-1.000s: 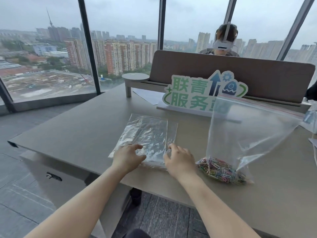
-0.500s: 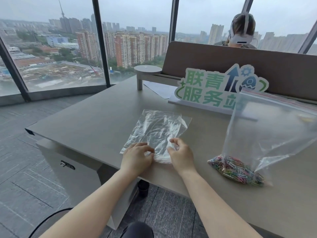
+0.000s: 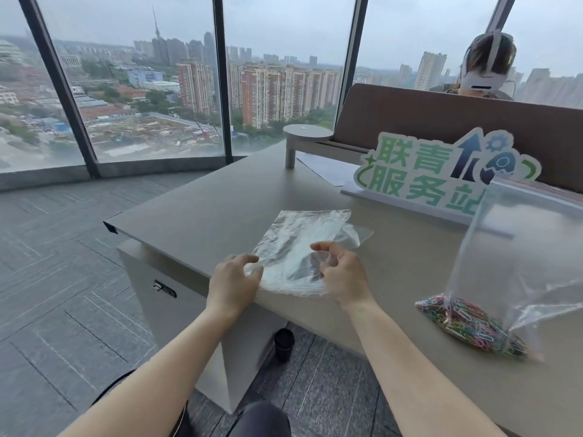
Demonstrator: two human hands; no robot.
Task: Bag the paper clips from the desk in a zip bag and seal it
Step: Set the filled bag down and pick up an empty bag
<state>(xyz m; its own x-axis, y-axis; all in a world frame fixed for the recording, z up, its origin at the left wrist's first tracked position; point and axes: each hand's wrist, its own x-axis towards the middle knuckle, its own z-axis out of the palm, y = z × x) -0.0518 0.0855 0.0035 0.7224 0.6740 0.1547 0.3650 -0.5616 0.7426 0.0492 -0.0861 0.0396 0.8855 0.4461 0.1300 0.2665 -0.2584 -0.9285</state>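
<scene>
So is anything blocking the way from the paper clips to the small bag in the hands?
Only their own packaging: the paper clips sit inside the large bag. The desk between it and the small bag is bare.

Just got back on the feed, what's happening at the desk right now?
A person is working an empty zip bag at the near edge of the desk. The left hand pinches its near left corner and the right hand grips its near right edge, lifting that end a little. To the right stands a bigger bag, upright and apparently unsealed, with coloured paper clips piled in its bottom. No loose clips show on the desk.
</scene>
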